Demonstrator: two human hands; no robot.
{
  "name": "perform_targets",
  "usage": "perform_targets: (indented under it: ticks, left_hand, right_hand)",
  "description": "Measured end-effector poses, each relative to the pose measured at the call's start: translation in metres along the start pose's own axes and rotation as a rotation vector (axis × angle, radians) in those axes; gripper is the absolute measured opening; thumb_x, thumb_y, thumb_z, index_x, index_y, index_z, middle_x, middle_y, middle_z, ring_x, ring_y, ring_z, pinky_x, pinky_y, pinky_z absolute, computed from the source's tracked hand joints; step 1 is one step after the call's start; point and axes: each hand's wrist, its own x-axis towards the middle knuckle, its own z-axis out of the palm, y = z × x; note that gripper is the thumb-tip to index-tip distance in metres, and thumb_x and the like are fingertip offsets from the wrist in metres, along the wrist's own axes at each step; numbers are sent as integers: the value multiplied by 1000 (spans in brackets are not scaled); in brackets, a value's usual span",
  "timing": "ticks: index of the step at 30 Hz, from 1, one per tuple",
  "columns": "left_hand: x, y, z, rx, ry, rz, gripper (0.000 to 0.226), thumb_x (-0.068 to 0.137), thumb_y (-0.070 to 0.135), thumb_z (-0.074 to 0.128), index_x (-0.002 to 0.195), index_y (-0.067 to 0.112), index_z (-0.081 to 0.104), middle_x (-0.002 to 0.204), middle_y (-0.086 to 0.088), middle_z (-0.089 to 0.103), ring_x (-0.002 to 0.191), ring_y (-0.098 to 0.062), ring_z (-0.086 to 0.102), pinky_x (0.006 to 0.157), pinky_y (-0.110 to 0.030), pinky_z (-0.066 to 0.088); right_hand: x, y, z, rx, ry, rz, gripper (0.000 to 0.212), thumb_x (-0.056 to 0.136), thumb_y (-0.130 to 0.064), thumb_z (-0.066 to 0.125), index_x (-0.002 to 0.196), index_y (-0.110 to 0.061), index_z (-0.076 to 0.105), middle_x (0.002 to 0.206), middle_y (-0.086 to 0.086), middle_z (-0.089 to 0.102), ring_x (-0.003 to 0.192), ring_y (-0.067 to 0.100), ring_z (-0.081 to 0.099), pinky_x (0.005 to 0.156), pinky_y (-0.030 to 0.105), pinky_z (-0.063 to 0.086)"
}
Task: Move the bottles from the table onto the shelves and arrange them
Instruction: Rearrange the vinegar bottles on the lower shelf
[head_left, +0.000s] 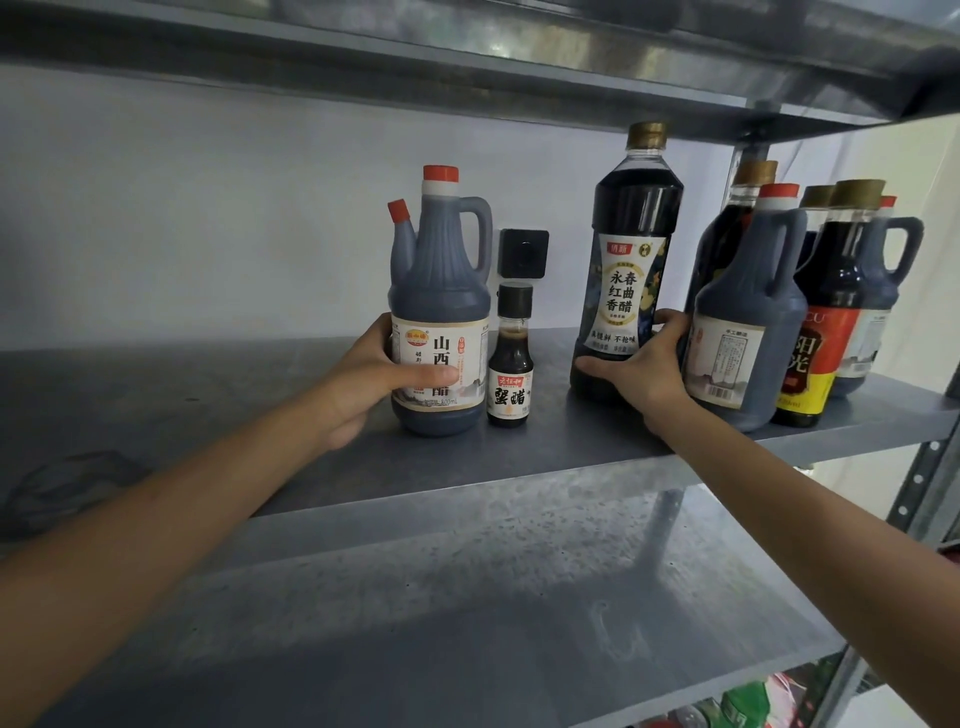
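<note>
Vinegar jug stands upright on the grey shelf at mid-frame, red cap up and handle to the right. The left hand wraps its label. The right hand clasps one tall gold-capped bottle, near upright. One small bottle stands between them. About five crowded bottles overlap at right, the rear ones half hidden.

matt metal shelf, glossy plastic bottle
</note>
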Motion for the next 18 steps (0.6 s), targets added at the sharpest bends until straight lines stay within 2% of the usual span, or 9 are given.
perform_targets:
  ticks: [3, 8, 10, 13, 15, 18]
  left_hand:
    - [0, 0, 0, -3, -3, 4, 89, 49, 18, 85, 130, 19, 47, 121, 1, 65, 115, -19, 59, 100, -43, 46]
    - [-4, 3, 1, -14, -9, -1, 91, 49, 14, 88, 131, 16, 47, 122, -1, 65, 116, -21, 58, 102, -44, 45]
    - [-6, 5, 1, -9, -21, -8, 99, 44, 16, 91, 132, 17, 46, 123, -2, 64, 117, -21, 58, 102, -45, 45]
    - [-11, 7, 2, 0, -41, -12, 113, 28, 32, 92, 131, 20, 48, 121, 1, 66, 115, -18, 59, 98, -39, 47]
    - [-13, 8, 3, 2, -61, -6, 121, 18, 41, 94, 130, 21, 49, 118, 2, 67, 112, -16, 61, 95, -36, 49]
    - [-15, 7, 5, 9, -63, -6, 118, 19, 40, 94, 127, 22, 51, 115, 3, 69, 111, -16, 62, 94, -37, 50]
  right_hand:
    - [-9, -4, -8, 36, -73, 7, 84, 70, -5, 80, 129, -8, 21, 115, 1, 43, 104, 11, 45, 87, 20, 36]
    - [-19, -4, -20, 97, -178, 39, 85, 68, -6, 81, 129, -16, 23, 107, -7, 48, 105, 12, 45, 86, 25, 39]
    - [-22, -3, -25, 137, -227, 55, 83, 66, -5, 81, 124, -21, 25, 104, -11, 50, 105, 12, 48, 91, 30, 43]
    - [-25, 0, -30, 203, -299, 57, 81, 65, -1, 81, 120, -24, 27, 110, -9, 55, 105, 12, 54, 97, 37, 46]
    - [-27, 0, -32, 238, -319, 50, 78, 65, 3, 79, 119, -23, 29, 108, -9, 56, 101, 6, 56, 93, 35, 48]
    - [-27, 2, -33, 274, -332, 50, 76, 64, 4, 79, 119, -21, 32, 110, -8, 56, 100, 5, 57, 85, 30, 51]
